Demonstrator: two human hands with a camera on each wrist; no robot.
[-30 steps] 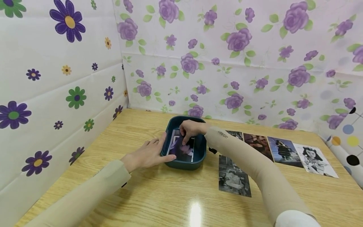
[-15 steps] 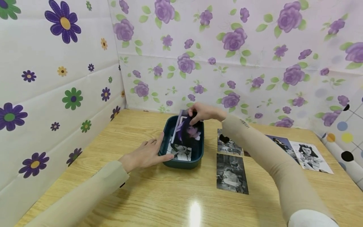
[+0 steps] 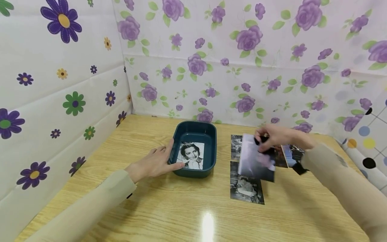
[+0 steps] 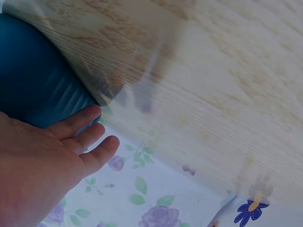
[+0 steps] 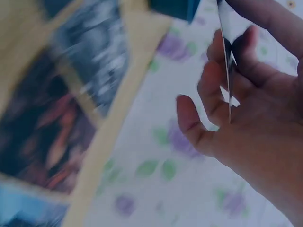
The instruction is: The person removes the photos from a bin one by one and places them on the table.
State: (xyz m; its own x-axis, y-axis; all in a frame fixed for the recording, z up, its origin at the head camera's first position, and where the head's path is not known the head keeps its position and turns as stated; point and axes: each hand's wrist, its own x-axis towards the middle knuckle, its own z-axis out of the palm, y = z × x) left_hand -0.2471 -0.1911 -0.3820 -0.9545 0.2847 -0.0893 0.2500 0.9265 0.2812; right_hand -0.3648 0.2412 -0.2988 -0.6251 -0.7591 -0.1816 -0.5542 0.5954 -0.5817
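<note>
My right hand (image 3: 276, 136) pinches a purple-toned photo card (image 3: 252, 161) by its upper edge, above the row of cards on the table. The right wrist view shows that card (image 5: 226, 61) edge-on between thumb and fingers. My left hand (image 3: 154, 161) rests against the left side of a dark teal box (image 3: 211, 164), its fingers straight and thumb over the near rim. Inside the box lies a black-and-white portrait card (image 3: 191, 154). In the left wrist view the fingers of the left hand (image 4: 52, 161) touch the box wall (image 4: 47, 85).
A black-and-white card (image 3: 246, 188) lies nearest on the wooden table (image 3: 169, 211). Behind it, a row holds another grey card (image 3: 235, 146), a reddish-dark card (image 3: 281, 158) and a blue card (image 3: 291, 154), partly hidden by the right arm. Flowered sheets (image 3: 229, 97) stand behind and left.
My right hand has lifted the purple-toned card out of the box and carried it right, over the laid cards. The portrait card beneath it is now uncovered. The left hand stays at the box.
</note>
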